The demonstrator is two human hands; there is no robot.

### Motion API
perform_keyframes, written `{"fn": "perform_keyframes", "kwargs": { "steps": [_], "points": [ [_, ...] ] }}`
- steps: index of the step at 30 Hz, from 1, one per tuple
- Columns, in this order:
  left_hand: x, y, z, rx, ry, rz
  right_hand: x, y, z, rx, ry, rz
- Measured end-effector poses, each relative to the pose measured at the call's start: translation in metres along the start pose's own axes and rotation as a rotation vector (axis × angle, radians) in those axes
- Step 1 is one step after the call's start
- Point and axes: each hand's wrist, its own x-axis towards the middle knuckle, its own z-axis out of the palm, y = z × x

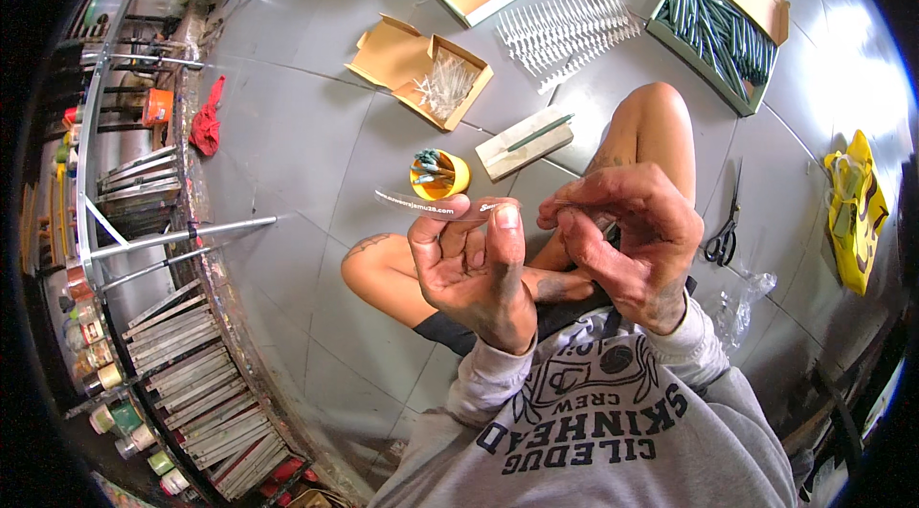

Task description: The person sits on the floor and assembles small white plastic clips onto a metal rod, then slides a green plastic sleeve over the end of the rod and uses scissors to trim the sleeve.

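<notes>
Right hand (637, 245) is curled, thumb near forefinger; whether it grips anything, I cannot tell. Beside it, the left hand (479, 283), half closed, pinches a clear strip (412, 203) between thumb and fingers. Beyond the left hand stands a yellow cup (461, 175).

White lettering runs along the clear plastic strip (467, 215); dark block lettering (upside down from here) spans the grey sweatshirt (593, 484); labels on the jars (89, 332) are too small to read.
</notes>
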Motion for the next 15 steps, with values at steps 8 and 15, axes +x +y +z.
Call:
{"fn": "perform_keyframes", "kwargs": {
  "steps": [8, 15],
  "points": [
    [-0.004, 0.005, 0.005, 0.02, 0.018, 0.151, -0.006, 0.0, 0.025, -0.206, 0.171, -0.227],
    [-0.009, 0.013, 0.003, 0.102, 0.049, 0.167, -0.011, 0.011, 0.03, -0.268, 0.141, -0.452]
  ]
}}
